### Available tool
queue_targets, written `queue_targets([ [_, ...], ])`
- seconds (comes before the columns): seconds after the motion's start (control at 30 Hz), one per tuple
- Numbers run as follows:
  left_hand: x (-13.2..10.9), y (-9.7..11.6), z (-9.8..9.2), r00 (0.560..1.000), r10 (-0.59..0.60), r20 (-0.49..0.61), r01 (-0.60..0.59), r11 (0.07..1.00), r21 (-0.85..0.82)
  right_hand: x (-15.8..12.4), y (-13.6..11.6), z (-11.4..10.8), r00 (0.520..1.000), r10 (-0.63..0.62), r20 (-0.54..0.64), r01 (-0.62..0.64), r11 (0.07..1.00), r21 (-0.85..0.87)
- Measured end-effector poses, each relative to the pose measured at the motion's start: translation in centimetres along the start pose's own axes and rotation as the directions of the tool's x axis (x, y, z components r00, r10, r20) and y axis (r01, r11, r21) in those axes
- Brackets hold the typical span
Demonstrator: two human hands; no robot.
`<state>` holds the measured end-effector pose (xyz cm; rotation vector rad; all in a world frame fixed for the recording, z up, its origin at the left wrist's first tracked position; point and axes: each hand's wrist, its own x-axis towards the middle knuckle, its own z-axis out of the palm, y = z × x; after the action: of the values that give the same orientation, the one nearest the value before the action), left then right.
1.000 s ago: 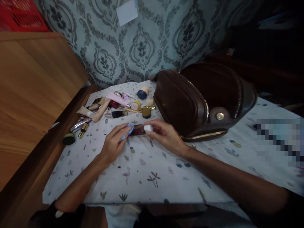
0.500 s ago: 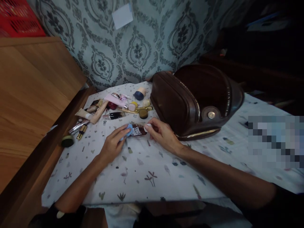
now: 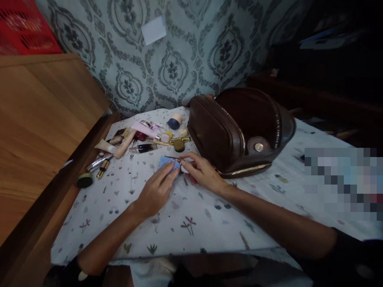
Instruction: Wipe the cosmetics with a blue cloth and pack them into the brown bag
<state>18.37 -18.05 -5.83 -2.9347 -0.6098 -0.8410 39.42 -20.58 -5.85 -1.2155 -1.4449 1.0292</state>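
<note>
Head view, with the clock dial centred on your work and 12 towards the patterned wall. Your left hand comes in from 7 o'clock; its fingers are nearly closed, laid flat over a light-blue soft cloth. Your right hand comes in from 4 o'clock; thumb and fingertips are closed in a pinch on a small white cap. Between the two, at the dial's centre, lies the small dark-brown bottle, low over the white printed tabletop; cloth and fingers hide most of it, and you cannot tell whether it touches the surface.

Just beyond your right fingertips, at 12, you have a round olive-brown jar; farther out on the same line, a cream-and-navy round jar. At 10, near the cloth, lies a black-bodied glass bottle, and past it towards 11 a pale-pink squeeze tube rests among other cosmetics. At 9, well apart, note a black-and-gold cylinder; a dark-green round jar sits beyond it, slightly below 9. At 2, near your right hand, stands a large dark-brown leather bag, its main zip open.
</note>
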Motion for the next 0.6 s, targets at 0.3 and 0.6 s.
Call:
queue_targets([
  [0.3, 2.4, -3.2, 0.2, 0.966, -0.215, 0.146, 0.240, 0.955, -0.176, -0.2, -0.2, -0.1, 0.995, 0.065, 0.072, -0.067, 0.997, 0.033],
  [0.6, 3.4, -3.1, -1.6, 0.906, -0.357, 0.228, 0.422, 0.807, -0.413, -1.2, -1.0, -0.1, 0.967, -0.253, -0.018, 0.242, 0.942, -0.230],
])
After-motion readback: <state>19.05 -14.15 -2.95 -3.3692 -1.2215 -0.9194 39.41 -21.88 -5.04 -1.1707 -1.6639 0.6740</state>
